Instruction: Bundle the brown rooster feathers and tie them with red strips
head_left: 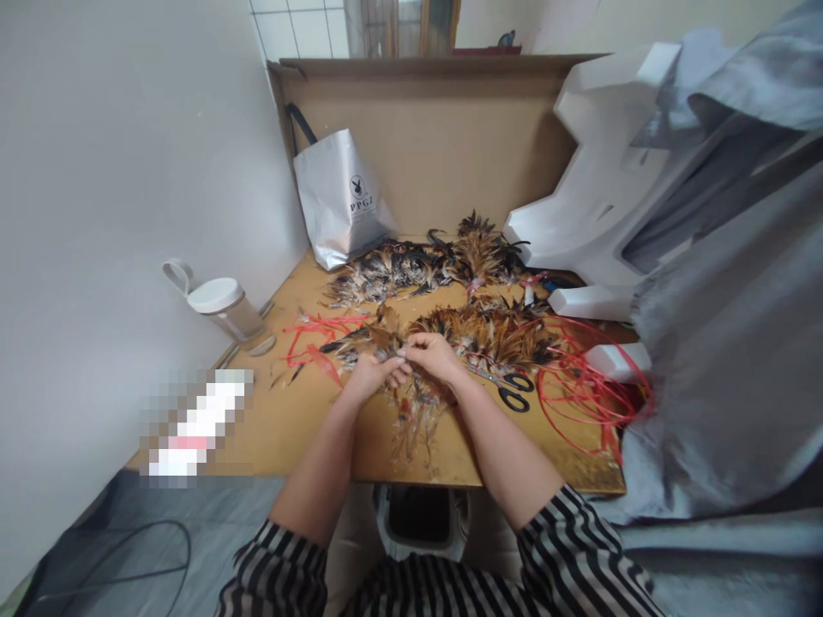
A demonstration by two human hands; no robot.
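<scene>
My left hand (378, 374) is closed around a small bunch of brown feathers (386, 330), whose tips point away from me. Beside it, the thumb and fingers of my right hand (432, 354) are pinched together at the quill end of that bunch. What exactly sits in this pinch is too small to make out. Behind my right hand stretches a row of brown and black feathers (495, 334). Loose fluffy feathers (411, 420) lie on the table below both hands. To the right are scissors (511, 392) with black handles.
Tangled red plastic strips (579, 394) cover the right side of the wooden table (411, 467); shorter red strips (321, 326) lie left. More dark feathers (399, 270) lie behind, before a silver bag (334, 197). A lidded cup (225, 308) stands left, a white foam piece (579, 197) right.
</scene>
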